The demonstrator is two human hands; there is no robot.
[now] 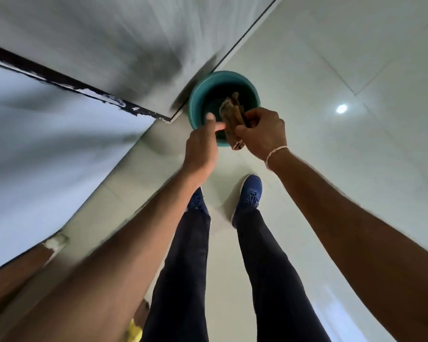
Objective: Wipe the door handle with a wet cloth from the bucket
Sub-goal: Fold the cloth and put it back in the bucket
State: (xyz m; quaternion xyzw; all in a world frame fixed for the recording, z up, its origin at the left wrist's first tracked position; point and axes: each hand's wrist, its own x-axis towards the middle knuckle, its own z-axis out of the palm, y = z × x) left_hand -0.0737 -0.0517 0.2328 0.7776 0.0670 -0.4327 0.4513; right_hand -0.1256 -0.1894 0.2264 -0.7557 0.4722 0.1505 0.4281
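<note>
Nearest the camera, two bare forearms reach forward and down over dark trousers (269, 280) and a pair of blue shoes (250, 193) planted on the pale tiled floor (356, 70); a light mark shows on the side of the right shoe, too blurred to read, and no other writing can be made out anywhere. A thin pale bracelet (275, 154) circles the right wrist. Just beyond it, the right hand (262, 134) is clenched around the middle of a brownish, crumpled cloth (231, 114), whose upper end sticks up past the knuckles over the mouth of the bucket and whose lower end hangs out beneath the fist, in front of the bucket's near rim. The left hand (201, 149) is loosely spread beside it, grasping nothing; one fingertip just meets the cloth's left edge while another finger points up over the bucket's opening. The teal bucket (195, 99) stands on the floor directly ahead of the feet, its far-left rim close against the bottom corner of a grey door (109, 33) with a dark, chipped lower edge. Left of the bucket the door and a pale wall (35, 132) crowd in; to the right the floor lies open and glossy, with a bright round light reflection (341, 108) well apart from the hands.
</note>
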